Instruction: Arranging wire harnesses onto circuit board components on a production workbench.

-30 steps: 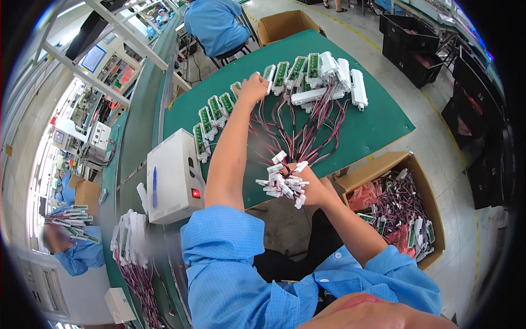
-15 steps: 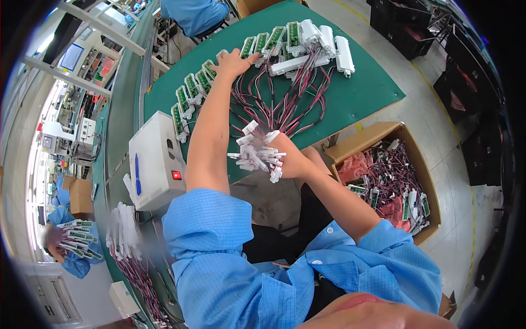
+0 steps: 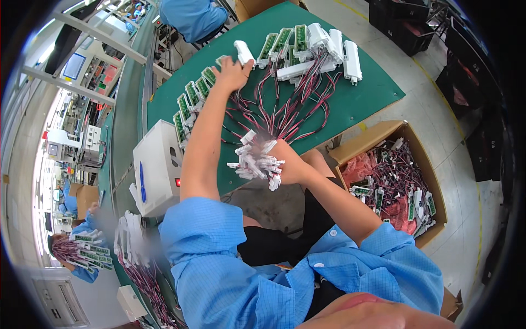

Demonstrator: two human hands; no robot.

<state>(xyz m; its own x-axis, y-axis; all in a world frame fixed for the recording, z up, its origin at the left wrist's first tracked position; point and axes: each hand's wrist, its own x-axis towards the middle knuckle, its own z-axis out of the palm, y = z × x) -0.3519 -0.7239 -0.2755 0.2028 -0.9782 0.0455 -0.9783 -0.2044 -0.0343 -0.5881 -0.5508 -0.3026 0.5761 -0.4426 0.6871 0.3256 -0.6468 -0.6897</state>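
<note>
My left hand (image 3: 233, 75) is over the green table (image 3: 361, 104), its fingers spread. Its fingertips are at a white plastic housing (image 3: 243, 52) that lies with its white side up; whether they touch it is unclear. Beside it, several white housings with green circuit boards (image 3: 281, 41) are fanned out, some white side up. Their red, black and white wires (image 3: 278, 109) run together toward me. My right hand (image 3: 290, 163) is closed round the gathered wire bundle near the table's edge, and a cluster of white connectors (image 3: 255, 162) sticks out of it.
A grey-white box (image 3: 156, 164) with a blue pen (image 3: 142, 182) on it stands left of my arm. To the right, a cardboard box (image 3: 433, 181) holds wired boards. More wire bundles (image 3: 142, 279) lie at lower left. Co-workers in blue (image 3: 192, 19) are at far and left.
A board near my left hand that showed its green side now shows a white side. My left hand has shifted slightly; the right keeps its grip on the wires. The view has moved a little.
</note>
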